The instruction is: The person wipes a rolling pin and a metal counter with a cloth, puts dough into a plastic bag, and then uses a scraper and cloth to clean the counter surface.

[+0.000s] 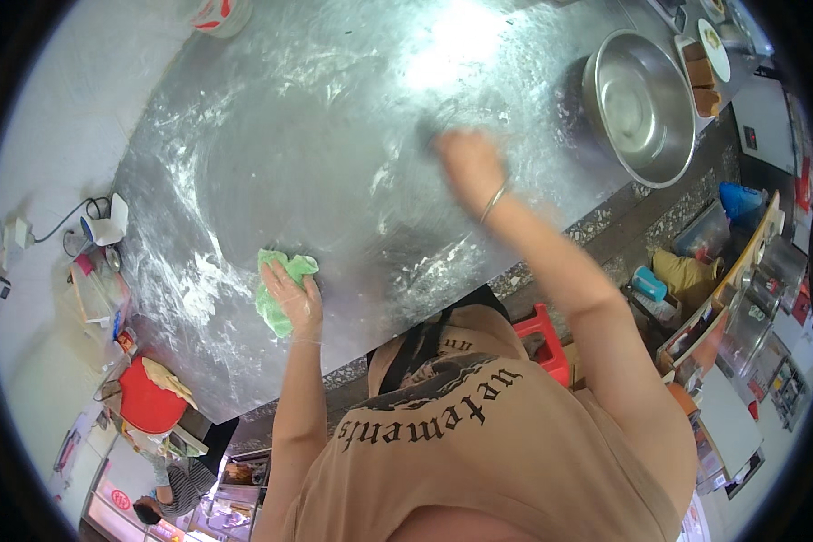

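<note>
My left hand [293, 298] lies over a crumpled green cloth [274, 315], pressing it to a steel worktable [291, 169] streaked with white powder, probably flour. Farther out and to the right, my right hand [473, 166] is curled like a fist, low over the tabletop. It is blurred by motion, with a bracelet at the wrist. A dark smudge shows beside its knuckles; whether that is a held thing or a shadow I cannot tell. Thicker white patches lie near the left hand and along the near edge.
A large steel bowl [640, 112] stands at the table's right end, beside a tray of brown blocks [701, 78]. A white tub [222, 17] is at the far left. Below the near edge is a red plastic stool [549, 345]. Another person [179, 484] is at lower left.
</note>
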Tool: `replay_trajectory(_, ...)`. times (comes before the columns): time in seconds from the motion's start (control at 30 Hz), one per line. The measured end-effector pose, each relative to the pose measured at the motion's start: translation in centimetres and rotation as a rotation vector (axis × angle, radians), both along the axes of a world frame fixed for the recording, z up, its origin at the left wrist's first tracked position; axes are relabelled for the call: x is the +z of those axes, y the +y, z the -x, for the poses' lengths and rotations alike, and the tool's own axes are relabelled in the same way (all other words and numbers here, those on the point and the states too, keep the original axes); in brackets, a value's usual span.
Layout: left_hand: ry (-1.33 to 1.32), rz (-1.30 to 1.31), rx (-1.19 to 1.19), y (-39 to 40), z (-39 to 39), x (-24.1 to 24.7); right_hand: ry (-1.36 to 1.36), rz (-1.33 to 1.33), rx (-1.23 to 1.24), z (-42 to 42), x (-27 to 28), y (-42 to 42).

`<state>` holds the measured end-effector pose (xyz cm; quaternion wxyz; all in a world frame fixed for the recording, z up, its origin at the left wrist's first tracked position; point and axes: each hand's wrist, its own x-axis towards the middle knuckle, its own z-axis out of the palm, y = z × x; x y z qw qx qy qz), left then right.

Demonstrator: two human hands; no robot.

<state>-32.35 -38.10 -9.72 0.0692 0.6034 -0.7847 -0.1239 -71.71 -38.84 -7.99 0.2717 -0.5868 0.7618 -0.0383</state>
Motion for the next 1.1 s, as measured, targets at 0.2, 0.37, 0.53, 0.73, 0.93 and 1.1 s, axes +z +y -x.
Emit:
replay_trajectory(0.2, 0.008, -0.015, 0.056, 0.4, 1.2, 0.0, 0.036, 0.613, -0.007, 0.9, 0.1, -0.7)
replay_trajectory(0.37, 0.023, -0.067, 0.128, 0.5, 1.5, -0.1, -0.208, 0.559, 0.418, -3.8, -0.9, 4.6)
replay_trajectory(0.53, -0.007, 0.017, 0.055, 0.2, 1.7, -0.6, -0.050, 0.354, -0.374, 9.2, -2.7, -9.9)
replay_trajectory(0.73, -0.009, -0.024, 0.114, 1.0, 0.8, -0.7, -0.141, 0.552, 0.541, -2.9, -1.3, -1.2)
replay_trajectory(0.93, -0.035, 0.024, 0.082, 0.6, 0.6, -0.9, 0.279, 0.032, 0.259, -2.7, -0.3, -6.3)
replay_trajectory(1.1, -0.020, 0.000, 0.084, 0.2, 0.8, -1.0, 0.017, 0.219, 0.447, -5.6, -0.4, -3.3)
